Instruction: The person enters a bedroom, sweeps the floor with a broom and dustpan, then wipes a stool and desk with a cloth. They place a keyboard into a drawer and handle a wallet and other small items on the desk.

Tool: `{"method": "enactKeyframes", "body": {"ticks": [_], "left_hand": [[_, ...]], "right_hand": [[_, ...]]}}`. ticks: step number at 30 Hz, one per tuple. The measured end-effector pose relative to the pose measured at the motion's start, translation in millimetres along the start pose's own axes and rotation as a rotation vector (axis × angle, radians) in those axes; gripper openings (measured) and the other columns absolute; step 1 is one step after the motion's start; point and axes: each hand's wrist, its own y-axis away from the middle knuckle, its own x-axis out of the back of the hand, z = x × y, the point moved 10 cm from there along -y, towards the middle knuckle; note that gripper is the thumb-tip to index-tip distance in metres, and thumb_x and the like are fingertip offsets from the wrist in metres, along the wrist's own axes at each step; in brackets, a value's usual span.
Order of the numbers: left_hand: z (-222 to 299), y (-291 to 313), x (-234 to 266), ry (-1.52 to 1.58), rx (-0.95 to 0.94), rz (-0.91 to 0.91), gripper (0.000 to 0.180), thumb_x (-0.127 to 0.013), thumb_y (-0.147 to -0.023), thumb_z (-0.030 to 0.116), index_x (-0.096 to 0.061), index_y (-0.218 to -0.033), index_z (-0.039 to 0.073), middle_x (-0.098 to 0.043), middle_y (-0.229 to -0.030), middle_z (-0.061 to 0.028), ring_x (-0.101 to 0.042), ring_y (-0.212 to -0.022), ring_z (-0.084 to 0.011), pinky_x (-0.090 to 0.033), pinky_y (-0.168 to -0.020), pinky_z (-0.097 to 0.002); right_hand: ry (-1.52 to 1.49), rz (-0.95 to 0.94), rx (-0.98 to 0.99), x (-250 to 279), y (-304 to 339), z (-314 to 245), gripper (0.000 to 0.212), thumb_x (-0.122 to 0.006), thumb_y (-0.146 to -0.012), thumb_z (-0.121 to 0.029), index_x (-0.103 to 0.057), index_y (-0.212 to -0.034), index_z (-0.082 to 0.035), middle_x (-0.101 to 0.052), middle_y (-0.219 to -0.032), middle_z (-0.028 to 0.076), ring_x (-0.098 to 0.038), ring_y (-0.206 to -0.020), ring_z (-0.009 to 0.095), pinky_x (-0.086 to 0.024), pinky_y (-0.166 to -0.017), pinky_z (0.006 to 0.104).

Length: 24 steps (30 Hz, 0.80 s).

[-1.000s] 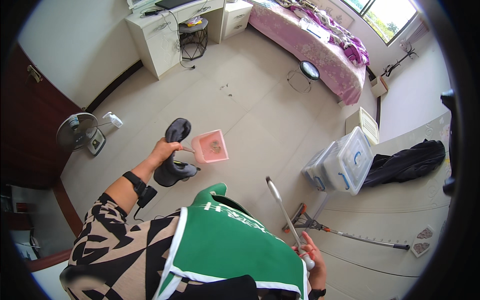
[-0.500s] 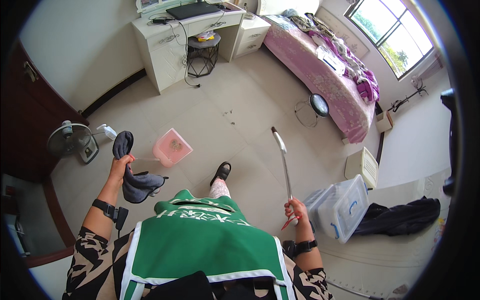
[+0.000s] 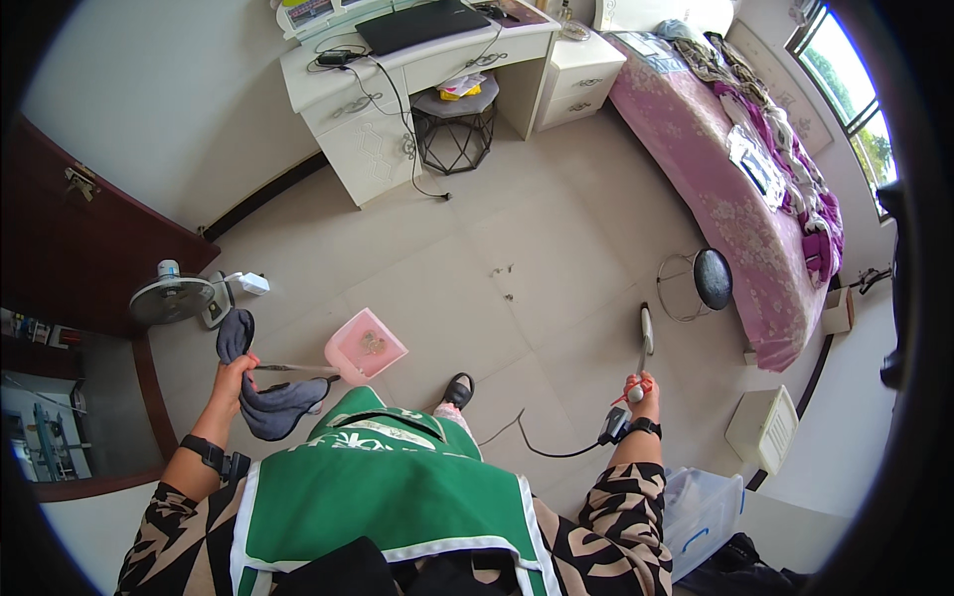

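The left hand (image 3: pixel 235 374) grips tight a dark grey cloth (image 3: pixel 266 402) and the handle of a pink dustpan (image 3: pixel 365 346) that points to 3 o'clock, while the right hand (image 3: pixel 642 385) squeezes a broom stick (image 3: pixel 644 338) pointing to 12 o'clock.

Bright window daylight, sharp, fisheye-bent edges.

Open tiled floor (image 3: pixel 467 248) lies ahead of both hands. To the left, a standing fan (image 3: pixel 171 298) and a dark wooden door (image 3: pixel 89 248) close in. To the right stand a round stool (image 3: pixel 711 280), the bed (image 3: pixel 735 169) and a clear storage bin (image 3: pixel 701 512).
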Motion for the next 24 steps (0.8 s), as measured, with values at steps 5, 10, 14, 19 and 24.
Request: {"method": "enactKeyframes", "body": {"ticks": [5, 10, 14, 19, 24], "left_hand": [[28.4, -19.9, -24.2, -0.006, -0.004, -0.024, 0.012, -0.054, -0.069, 0.015, -0.057, -0.074, 0.005, -0.046, -0.055, -0.0016, -0.045, -0.042, -0.0127, -0.039, -0.039, -0.0257], [33.6, -39.5, -67.2, -0.044, 0.005, -0.138, 0.014, -0.054, -0.070, 0.016, -0.057, -0.076, 0.004, -0.046, -0.054, -0.0010, -0.046, -0.042, -0.0129, -0.042, -0.041, -0.0268], [40.8, -56.1, -95.2, -0.027, -0.014, -0.232, 0.012, -0.053, -0.070, 0.015, -0.057, -0.075, 0.004, -0.045, -0.055, -0.0007, -0.045, -0.042, -0.0121, -0.043, -0.041, -0.0275], [42.7, -70.8, -109.6, -0.032, -0.018, -0.272, 0.011, -0.054, -0.071, 0.014, -0.058, -0.076, 0.005, -0.045, -0.055, -0.0007, -0.045, -0.043, -0.0120, -0.043, -0.041, -0.0272], [41.8, -68.5, -110.3, 0.002, -0.021, -0.266, 0.011, -0.054, -0.071, 0.014, -0.058, -0.076, 0.005, -0.045, -0.056, -0.0010, -0.045, -0.044, -0.0120, -0.043, -0.042, -0.0272]], "right_hand": [[0.362, 0.157, 0.071, -5.5, -8.8, 90.1, 0.013, -0.045, -0.081, -0.020, -0.038, -0.083, -0.010, -0.049, -0.064, 0.006, -0.044, -0.046, 0.015, -0.041, -0.040, 0.0267], [0.568, 0.150, -0.147, 22.0, 62.6, 164.9, 0.014, -0.040, -0.086, -0.018, -0.036, -0.099, -0.016, -0.047, -0.065, 0.008, -0.044, -0.044, 0.018, -0.038, -0.037, 0.0313], [0.693, 0.049, -0.191, 3.7, 128.2, 161.4, 0.025, -0.045, -0.086, -0.018, -0.038, -0.110, -0.017, -0.049, -0.066, 0.008, -0.044, -0.043, 0.017, -0.038, -0.036, 0.0311], [0.972, -0.013, -0.084, -47.5, 176.3, 128.2, 0.042, -0.047, -0.087, -0.016, -0.037, -0.128, -0.014, -0.050, -0.062, 0.006, -0.045, -0.040, 0.015, -0.038, -0.033, 0.0278], [1.100, -0.101, 0.033, -120.1, 125.3, 121.9, 0.053, -0.047, -0.088, -0.019, -0.026, -0.137, -0.013, -0.052, -0.067, 0.008, -0.047, -0.043, 0.015, -0.040, -0.035, 0.0286]]}}
